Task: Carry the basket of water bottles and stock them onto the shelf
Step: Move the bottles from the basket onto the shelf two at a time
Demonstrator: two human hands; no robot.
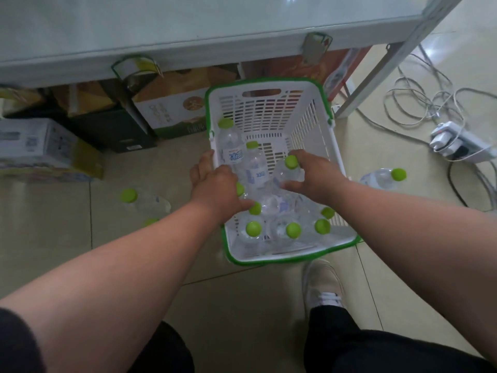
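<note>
While lying cap-up the frame, bottle (pixel 289 170) under right grip (pixel 314 176), curled round it; left grip (pixel 215 192) unclear.

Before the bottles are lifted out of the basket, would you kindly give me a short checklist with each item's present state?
1. Basket resting on the floor: ok.
2. Right hand gripping a bottle: ok.
3. Left hand gripping a bottle: cannot tell.
4. All bottles inside the basket: not ok; loose bottle at left, loose bottle at right.
5. Cables clear of the feet: ok.
</note>
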